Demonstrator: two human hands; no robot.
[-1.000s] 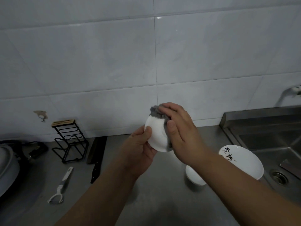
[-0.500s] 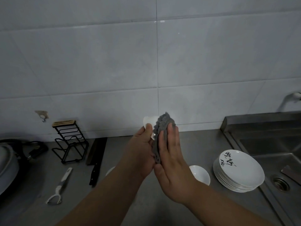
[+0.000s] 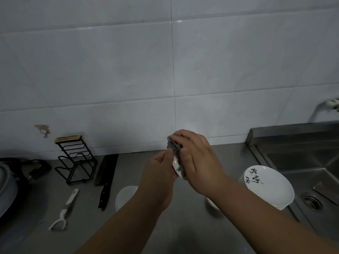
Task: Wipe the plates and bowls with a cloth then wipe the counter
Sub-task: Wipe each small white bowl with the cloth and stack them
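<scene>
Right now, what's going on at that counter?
A person is wiping a small white bowl above the counter. The left hand grips the bowl on edge, and the right hand holds a grey cloth against it. A stack of plates sits beside the sink. A second bowl rests on the counter by the left forearm. From this view I cannot tell which of these have been wiped.

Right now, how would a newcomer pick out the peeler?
Start on the steel counter, at its left end. In front of the black wire rack lies the peeler. Unlike the dark knife to its right, it is white with a forked head.
</scene>
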